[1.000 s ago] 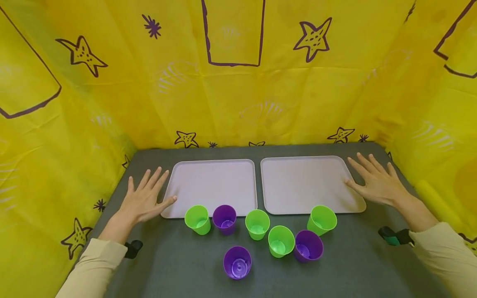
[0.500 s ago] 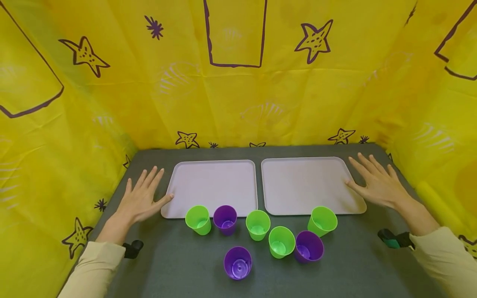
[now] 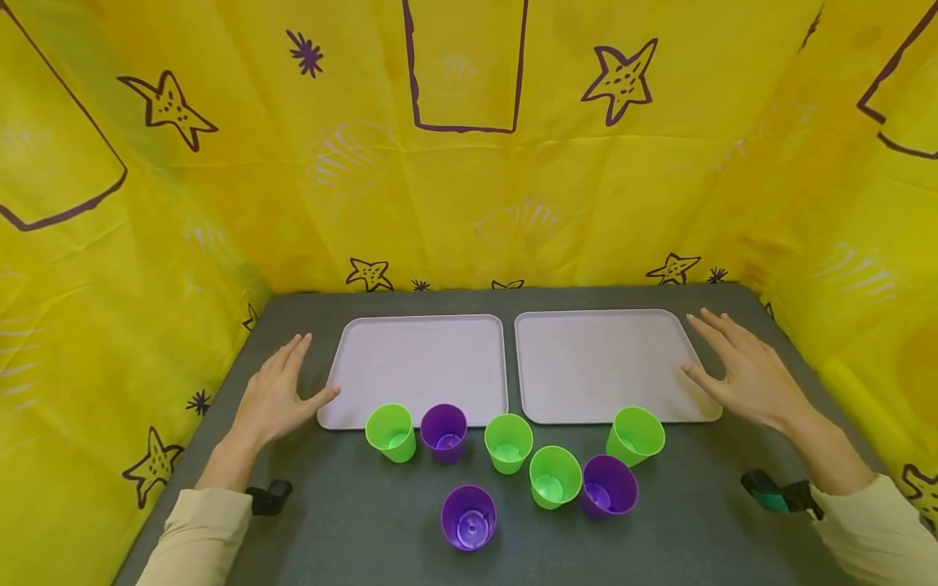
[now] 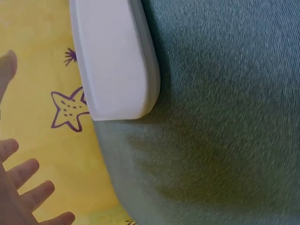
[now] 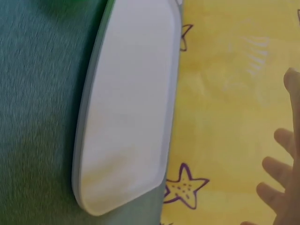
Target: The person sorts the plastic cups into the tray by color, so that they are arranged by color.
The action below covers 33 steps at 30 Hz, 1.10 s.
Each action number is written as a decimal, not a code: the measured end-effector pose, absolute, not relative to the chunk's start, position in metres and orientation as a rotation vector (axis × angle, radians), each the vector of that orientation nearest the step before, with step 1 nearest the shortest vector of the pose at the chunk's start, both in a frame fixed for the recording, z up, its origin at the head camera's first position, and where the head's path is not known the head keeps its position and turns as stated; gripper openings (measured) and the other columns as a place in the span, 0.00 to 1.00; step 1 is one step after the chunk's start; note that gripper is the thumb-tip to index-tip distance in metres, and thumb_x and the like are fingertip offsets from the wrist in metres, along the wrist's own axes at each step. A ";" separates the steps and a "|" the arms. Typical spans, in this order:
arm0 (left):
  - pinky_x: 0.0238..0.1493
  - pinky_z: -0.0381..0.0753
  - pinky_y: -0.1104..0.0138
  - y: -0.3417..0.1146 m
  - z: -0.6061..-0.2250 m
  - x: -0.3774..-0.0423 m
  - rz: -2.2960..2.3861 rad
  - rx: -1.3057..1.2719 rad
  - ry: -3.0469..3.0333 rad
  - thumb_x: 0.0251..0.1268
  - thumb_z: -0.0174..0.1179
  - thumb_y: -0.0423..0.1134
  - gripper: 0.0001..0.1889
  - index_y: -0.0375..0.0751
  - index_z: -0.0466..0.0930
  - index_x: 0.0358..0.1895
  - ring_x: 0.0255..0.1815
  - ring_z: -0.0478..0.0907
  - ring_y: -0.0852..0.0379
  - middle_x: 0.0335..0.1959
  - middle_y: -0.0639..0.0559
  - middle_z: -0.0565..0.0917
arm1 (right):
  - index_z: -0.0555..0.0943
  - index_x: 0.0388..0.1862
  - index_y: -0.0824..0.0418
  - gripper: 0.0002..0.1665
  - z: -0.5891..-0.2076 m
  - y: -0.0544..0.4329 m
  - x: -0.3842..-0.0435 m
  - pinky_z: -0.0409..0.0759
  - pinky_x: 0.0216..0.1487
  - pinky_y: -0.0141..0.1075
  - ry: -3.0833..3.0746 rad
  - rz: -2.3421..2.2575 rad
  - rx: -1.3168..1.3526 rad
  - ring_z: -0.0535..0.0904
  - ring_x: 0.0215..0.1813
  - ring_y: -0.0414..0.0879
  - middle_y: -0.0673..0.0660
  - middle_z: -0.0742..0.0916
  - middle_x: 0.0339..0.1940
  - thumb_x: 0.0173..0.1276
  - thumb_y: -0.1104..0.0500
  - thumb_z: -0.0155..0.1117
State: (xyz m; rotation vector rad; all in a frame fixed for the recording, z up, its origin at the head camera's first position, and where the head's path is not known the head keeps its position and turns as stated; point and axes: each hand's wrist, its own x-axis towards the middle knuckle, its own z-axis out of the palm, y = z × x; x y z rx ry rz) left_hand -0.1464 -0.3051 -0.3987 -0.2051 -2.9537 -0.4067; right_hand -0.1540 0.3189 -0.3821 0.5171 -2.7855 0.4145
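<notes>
My left hand (image 3: 271,403) hovers by the outer edge of the left tray (image 3: 421,358), fingers extended and thumb pointing inward. On the other side, my right hand (image 3: 755,378) hovers beside the right tray (image 3: 604,358) with its fingers stretched forward. Neither hand holds anything. In front of the trays stand upright plastic cups. Green ones are at the left (image 3: 392,439), at the middle (image 3: 508,456), nearer me (image 3: 554,492) and at the right (image 3: 645,443). A purple cup (image 3: 444,448) is by the left tray, another purple cup (image 3: 611,492) is at right, and a third purple cup (image 3: 469,533) is nearest.
Both pale trays lie side by side on the dark grey table (image 3: 352,521), with a narrow gap between them. A yellow cloth (image 3: 454,203) with starfish drawings walls in the back and both sides. Black wrist straps (image 3: 271,496) show below the hands.
Both hands have turned a little, thumbs up, and their fingers have drawn closer together from a wide spread. The left hand has shifted slightly left. Cups and trays stay in place.
</notes>
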 end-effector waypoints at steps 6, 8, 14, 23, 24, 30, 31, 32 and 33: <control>0.55 0.56 0.31 -0.307 -0.405 -0.144 -0.539 -0.097 -2.955 0.49 0.59 0.64 0.52 0.41 0.46 0.73 0.64 0.55 0.30 0.68 0.32 0.56 | 0.62 0.70 0.55 0.42 -0.378 0.310 -0.143 0.60 0.55 0.67 -2.736 0.549 0.532 0.61 0.64 0.68 0.63 0.66 0.68 0.57 0.50 0.64; 0.55 0.57 0.31 -0.307 -0.408 -0.144 -0.575 -0.061 -2.950 0.49 0.60 0.65 0.52 0.41 0.46 0.72 0.64 0.56 0.30 0.67 0.32 0.57 | 0.62 0.69 0.55 0.42 -0.377 0.308 -0.139 0.59 0.58 0.66 -2.718 0.603 0.540 0.61 0.63 0.68 0.63 0.66 0.68 0.57 0.52 0.65; 0.53 0.60 0.31 -0.308 -0.414 -0.144 -0.650 0.006 -2.952 0.48 0.61 0.63 0.53 0.41 0.46 0.72 0.62 0.58 0.30 0.66 0.30 0.58 | 0.63 0.69 0.54 0.42 -0.380 0.302 -0.127 0.59 0.59 0.65 -2.670 0.713 0.576 0.62 0.63 0.66 0.60 0.67 0.68 0.55 0.57 0.67; 0.55 0.62 0.34 -0.310 -0.425 -0.145 -0.706 -0.001 -2.943 0.47 0.65 0.58 0.50 0.35 0.52 0.70 0.61 0.60 0.30 0.64 0.29 0.60 | 0.66 0.67 0.57 0.46 -0.395 0.298 -0.114 0.48 0.63 0.13 -2.583 0.680 0.722 0.56 0.68 0.31 0.58 0.71 0.65 0.46 0.63 0.72; 0.55 0.62 0.34 -0.311 -0.426 -0.145 -0.715 0.004 -2.950 0.47 0.65 0.58 0.50 0.35 0.52 0.69 0.61 0.60 0.29 0.64 0.29 0.60 | 0.66 0.67 0.57 0.46 -0.396 0.297 -0.112 0.48 0.62 0.12 -2.585 0.683 0.732 0.56 0.68 0.29 0.57 0.71 0.65 0.46 0.63 0.72; 0.52 0.68 0.39 -0.313 -0.433 -0.147 -0.769 0.041 -2.976 0.47 0.66 0.55 0.48 0.33 0.55 0.68 0.56 0.66 0.33 0.61 0.29 0.64 | 0.64 0.68 0.59 0.47 -0.407 0.292 -0.103 0.55 0.57 0.09 -2.606 0.754 0.780 0.56 0.66 0.24 0.57 0.70 0.67 0.46 0.66 0.72; 0.50 0.70 0.40 -0.313 -0.435 -0.147 -0.776 0.041 -2.975 0.47 0.66 0.54 0.47 0.33 0.56 0.68 0.54 0.68 0.33 0.61 0.30 0.65 | 0.63 0.68 0.60 0.48 -0.408 0.290 -0.101 0.56 0.57 0.09 -2.607 0.768 0.789 0.57 0.66 0.25 0.58 0.70 0.67 0.46 0.66 0.72; 0.49 0.71 0.41 -0.313 -0.436 -0.147 -0.782 0.043 -2.974 0.48 0.67 0.53 0.46 0.32 0.56 0.68 0.53 0.70 0.34 0.60 0.31 0.66 | 0.63 0.68 0.60 0.48 -0.410 0.289 -0.100 0.57 0.57 0.10 -2.611 0.785 0.793 0.57 0.66 0.25 0.58 0.69 0.67 0.46 0.67 0.72; 0.48 0.72 0.42 -0.313 -0.437 -0.146 -0.786 0.045 -2.973 0.48 0.67 0.51 0.46 0.32 0.57 0.67 0.51 0.72 0.35 0.59 0.31 0.67 | 0.63 0.68 0.60 0.49 -0.411 0.288 -0.098 0.58 0.57 0.10 -2.613 0.801 0.800 0.57 0.66 0.25 0.59 0.69 0.67 0.46 0.67 0.72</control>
